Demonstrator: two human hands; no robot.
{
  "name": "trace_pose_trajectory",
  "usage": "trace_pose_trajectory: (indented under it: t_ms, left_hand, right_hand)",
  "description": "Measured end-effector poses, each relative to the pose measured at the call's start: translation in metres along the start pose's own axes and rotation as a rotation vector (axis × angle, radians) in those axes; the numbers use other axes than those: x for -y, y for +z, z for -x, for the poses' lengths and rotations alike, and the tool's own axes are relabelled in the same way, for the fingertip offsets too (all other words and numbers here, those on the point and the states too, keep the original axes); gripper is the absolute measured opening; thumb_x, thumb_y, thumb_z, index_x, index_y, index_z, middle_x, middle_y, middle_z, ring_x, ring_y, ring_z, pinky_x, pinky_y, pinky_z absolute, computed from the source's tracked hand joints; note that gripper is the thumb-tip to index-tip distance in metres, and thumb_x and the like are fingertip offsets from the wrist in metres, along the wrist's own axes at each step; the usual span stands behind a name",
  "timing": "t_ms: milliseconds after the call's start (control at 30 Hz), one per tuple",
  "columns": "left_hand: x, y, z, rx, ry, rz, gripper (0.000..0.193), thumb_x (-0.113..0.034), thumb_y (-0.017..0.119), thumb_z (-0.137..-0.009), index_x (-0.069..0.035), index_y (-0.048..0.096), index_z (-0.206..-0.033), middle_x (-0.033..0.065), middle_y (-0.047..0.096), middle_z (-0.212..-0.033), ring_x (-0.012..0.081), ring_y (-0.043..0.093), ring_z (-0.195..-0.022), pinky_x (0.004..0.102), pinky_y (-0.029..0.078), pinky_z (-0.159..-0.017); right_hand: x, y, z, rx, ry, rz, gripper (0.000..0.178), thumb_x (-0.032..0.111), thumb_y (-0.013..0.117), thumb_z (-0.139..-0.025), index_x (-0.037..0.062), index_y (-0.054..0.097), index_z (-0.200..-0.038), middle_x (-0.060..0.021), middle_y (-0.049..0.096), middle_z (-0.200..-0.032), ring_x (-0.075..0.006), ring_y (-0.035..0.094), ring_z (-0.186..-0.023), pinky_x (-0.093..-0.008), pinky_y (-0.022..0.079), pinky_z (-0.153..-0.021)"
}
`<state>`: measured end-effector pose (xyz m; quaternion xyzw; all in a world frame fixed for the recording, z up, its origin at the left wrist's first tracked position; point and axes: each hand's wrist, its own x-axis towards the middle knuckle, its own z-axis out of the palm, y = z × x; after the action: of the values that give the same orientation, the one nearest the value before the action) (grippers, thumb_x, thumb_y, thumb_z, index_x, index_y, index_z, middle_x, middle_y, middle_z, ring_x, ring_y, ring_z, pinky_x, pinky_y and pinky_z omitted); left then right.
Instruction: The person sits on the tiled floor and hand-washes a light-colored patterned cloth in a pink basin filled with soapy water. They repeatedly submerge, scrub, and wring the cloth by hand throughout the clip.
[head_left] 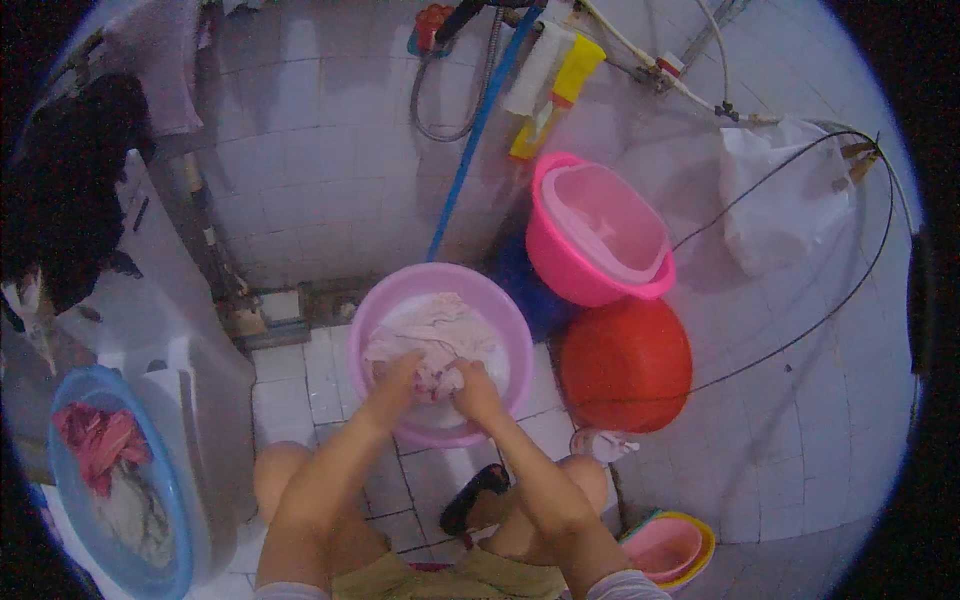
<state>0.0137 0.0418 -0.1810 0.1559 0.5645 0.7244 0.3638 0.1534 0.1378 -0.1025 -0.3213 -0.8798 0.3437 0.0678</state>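
Observation:
Between my knees, a round pink-purple basin stands on the tiled floor with whitish, sudsy-looking water in it. A pale pink garment lies bunched in the basin, with darker reddish marks on its near part. My left hand is closed on the cloth from the left side. From the right, my right hand grips the same garment close by. The fingertips of both hands are partly hidden in the folds.
A blue tub holding pink and grey clothes is at the left by a white appliance. Right of the basin are an orange-red basin and stacked pink basins. Small nested bowls sit at lower right; a blue pole leans on the wall.

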Motion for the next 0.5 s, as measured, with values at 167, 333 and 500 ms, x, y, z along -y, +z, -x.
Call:
trace_pose_trajectory:
  t_ms: [167,333,500]
  left_hand:
    - [-0.070,0.046,0.027,0.104,-0.631,0.590,0.043,-0.044,0.048,-0.086,-0.014,0.051,-0.117,0.0077,0.057,-0.106,0.0222,0.056,-0.097,0.0401,0.047,-0.080]
    - [-0.086,0.040,0.043,0.288,-0.169,0.440,0.051,-0.043,0.053,-0.083,-0.008,0.048,-0.119,0.0110,0.055,-0.113,0.0238,0.053,-0.106,0.0415,0.041,-0.091]
    - [-0.041,0.032,0.043,0.301,0.106,0.140,0.043,-0.030,0.056,-0.082,-0.005,0.050,-0.115,0.0102,0.056,-0.108,0.0206,0.054,-0.101,0.0376,0.044,-0.086]
  right_hand:
    - [0.063,-0.035,0.007,-0.241,-0.417,-0.247,0.039,-0.001,0.060,-0.059,0.0089,0.058,-0.097,-0.0154,0.053,-0.112,-0.0331,0.050,-0.107,-0.0384,0.040,-0.092]
    - [0.087,-0.023,0.030,-0.240,-0.521,-0.171,0.027,0.003,0.063,-0.063,0.0118,0.060,-0.088,-0.0081,0.056,-0.105,-0.0309,0.054,-0.097,-0.0382,0.037,-0.096]
    - [0.093,-0.015,0.014,-0.345,-0.497,-0.119,0.019,0.020,0.059,-0.067,0.0072,0.060,-0.081,-0.0131,0.059,-0.085,-0.0323,0.058,-0.082,-0.0401,0.044,-0.080]
